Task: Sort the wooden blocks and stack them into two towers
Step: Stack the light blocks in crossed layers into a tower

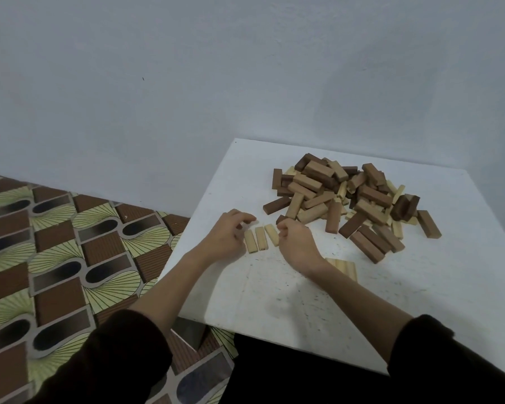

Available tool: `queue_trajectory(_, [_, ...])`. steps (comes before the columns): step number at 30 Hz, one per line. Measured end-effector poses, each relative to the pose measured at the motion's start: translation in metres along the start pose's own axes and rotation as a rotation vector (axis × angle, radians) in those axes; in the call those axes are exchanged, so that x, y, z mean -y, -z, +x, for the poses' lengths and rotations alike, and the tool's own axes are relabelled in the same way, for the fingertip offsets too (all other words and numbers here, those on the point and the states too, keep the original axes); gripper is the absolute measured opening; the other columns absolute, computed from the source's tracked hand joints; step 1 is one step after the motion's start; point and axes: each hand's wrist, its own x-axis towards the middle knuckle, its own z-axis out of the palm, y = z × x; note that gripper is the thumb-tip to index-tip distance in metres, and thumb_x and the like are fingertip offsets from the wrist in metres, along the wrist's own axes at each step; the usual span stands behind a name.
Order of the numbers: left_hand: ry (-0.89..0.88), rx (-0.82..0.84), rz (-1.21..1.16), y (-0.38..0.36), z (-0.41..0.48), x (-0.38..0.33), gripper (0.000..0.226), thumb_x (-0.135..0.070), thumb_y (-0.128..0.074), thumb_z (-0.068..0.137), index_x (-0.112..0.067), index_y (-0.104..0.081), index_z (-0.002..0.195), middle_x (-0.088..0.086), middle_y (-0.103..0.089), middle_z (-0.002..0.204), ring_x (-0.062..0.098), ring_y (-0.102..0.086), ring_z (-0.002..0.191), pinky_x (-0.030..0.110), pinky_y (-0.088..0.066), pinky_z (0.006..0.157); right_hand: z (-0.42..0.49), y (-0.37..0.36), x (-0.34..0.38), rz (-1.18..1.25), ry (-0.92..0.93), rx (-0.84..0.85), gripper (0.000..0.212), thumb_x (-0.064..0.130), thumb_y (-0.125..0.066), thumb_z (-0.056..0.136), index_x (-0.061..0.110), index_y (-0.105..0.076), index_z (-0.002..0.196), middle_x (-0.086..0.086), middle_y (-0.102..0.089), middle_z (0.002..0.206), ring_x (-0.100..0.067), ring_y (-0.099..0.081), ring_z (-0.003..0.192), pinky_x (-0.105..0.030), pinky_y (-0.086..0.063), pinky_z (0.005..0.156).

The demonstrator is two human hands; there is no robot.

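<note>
Row of three pale wooden blocks (261, 239) — flat on the white tabletop (420, 287), side by side, narrow gaps between. Judged light, rigid, smooth-faced, not fragile; likely to skid if nudged. Best taken across the long sides near the middle, thumb against fingers, or squared as a set by pressing the outer two inward. Sits directly between the hands: left hand (226, 236) just beside the leftmost block, fingers arched and loosely bent, nothing in them; right hand (299, 243) just beside the rightmost, fingers curled in tight — contact or grip not determinable. Second flat set of pale blocks (344, 265) under the right wrist. Mixed pile of dark and pale blocks (347, 196) beyond, near the right hand, unsorted. Patterned floor mat (56, 258) off to the left.
</note>
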Motion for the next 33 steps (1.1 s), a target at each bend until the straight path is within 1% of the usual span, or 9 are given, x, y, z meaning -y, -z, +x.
queue_trajectory(4, [-0.035,0.06,0.002,-0.002,0.001,0.0,0.049,0.011,-0.055,0.078,-0.007,-0.057,0.124,0.011,-0.054,0.116,0.019,-0.05,0.097,0.001,-0.034,0.074,-0.005,0.0,0.005,0.074,0.037,0.038,0.03,-0.009,-0.043,0.087,-0.002,-0.057,0.112,-0.008,-0.052,0.099,-0.021,-0.05,0.094,-0.028,-0.043,0.078])
queue_trajectory(8, [-0.034,0.07,-0.011,-0.005,0.002,-0.001,0.051,0.011,-0.059,0.078,-0.006,-0.056,0.125,0.011,-0.055,0.116,0.017,-0.049,0.096,0.002,-0.035,0.071,-0.007,-0.003,0.004,0.103,0.034,0.047,0.03,-0.009,-0.045,0.086,0.001,-0.057,0.111,-0.005,-0.048,0.098,-0.018,-0.047,0.093,-0.026,-0.04,0.077])
queue_trajectory(14, [-0.016,0.061,-0.039,-0.005,-0.002,0.001,0.056,0.008,-0.061,0.078,-0.011,-0.051,0.131,0.005,-0.051,0.124,0.018,-0.048,0.106,0.008,-0.038,0.07,-0.012,-0.001,0.005,0.145,-0.019,0.075,0.048,-0.011,-0.046,0.086,0.004,-0.042,0.131,-0.01,-0.044,0.123,-0.016,-0.044,0.106,-0.029,-0.043,0.09])
queue_trajectory(17, [-0.032,0.065,-0.068,-0.006,-0.003,-0.001,0.056,0.01,-0.06,0.078,-0.01,-0.052,0.129,0.005,-0.052,0.124,0.016,-0.048,0.104,0.006,-0.039,0.071,-0.013,-0.004,0.004,0.101,0.015,0.084,0.048,-0.006,-0.047,0.085,0.006,-0.043,0.131,-0.01,-0.046,0.124,-0.022,-0.048,0.108,-0.039,-0.045,0.094])
queue_trajectory(23, [-0.043,0.094,-0.129,-0.007,-0.008,-0.004,0.058,0.011,-0.062,0.076,-0.011,-0.052,0.129,0.006,-0.056,0.123,0.005,-0.047,0.084,0.008,-0.041,0.067,-0.014,-0.006,-0.002,0.067,-0.009,0.084,0.05,-0.004,-0.049,0.084,0.009,-0.043,0.132,-0.009,-0.048,0.123,-0.024,-0.05,0.109,-0.044,-0.047,0.092])
queue_trajectory(27, [-0.118,0.137,-0.091,-0.005,-0.011,-0.005,0.067,0.005,-0.07,0.074,-0.007,-0.047,0.135,0.003,-0.052,0.129,-0.015,-0.04,0.093,0.003,-0.031,0.076,-0.018,-0.002,-0.003,0.045,0.091,0.122,0.054,-0.008,-0.046,0.082,0.012,-0.044,0.132,-0.006,-0.051,0.121,-0.024,-0.047,0.109,-0.043,-0.045,0.094])
queue_trajectory(29, [-0.162,0.148,-0.078,-0.005,-0.013,-0.005,0.069,0.002,-0.073,0.074,-0.006,-0.045,0.136,-0.001,-0.053,0.122,-0.027,-0.033,0.095,0.001,-0.025,0.08,-0.02,0.002,-0.004,0.037,0.134,0.145,0.059,-0.011,-0.043,0.08,0.014,-0.044,0.133,-0.004,-0.053,0.12,-0.024,-0.042,0.112,-0.042,-0.042,0.096])
queue_trajectory(31, [-0.17,0.135,-0.092,-0.007,-0.015,-0.005,0.07,0.0,-0.074,0.073,-0.007,-0.046,0.136,0.002,-0.056,0.116,-0.021,-0.035,0.094,0.003,-0.026,0.08,-0.02,0.002,-0.005,0.021,0.152,0.143,0.063,-0.012,-0.043,0.08,0.015,-0.042,0.136,-0.004,-0.05,0.126,-0.024,-0.039,0.116,-0.041,-0.04,0.098])
queue_trajectory(33, [-0.121,0.106,-0.09,-0.01,-0.016,-0.004,0.074,-0.011,-0.078,0.07,-0.01,-0.045,0.137,0.006,-0.057,0.117,-0.001,-0.037,0.095,0.015,-0.03,0.082,-0.017,-0.003,-0.006,-0.008,0.138,0.113,0.064,-0.012,-0.045,0.08,0.014,-0.039,0.138,-0.006,-0.045,0.132,-0.025,-0.039,0.116,-0.043,-0.04,0.099])
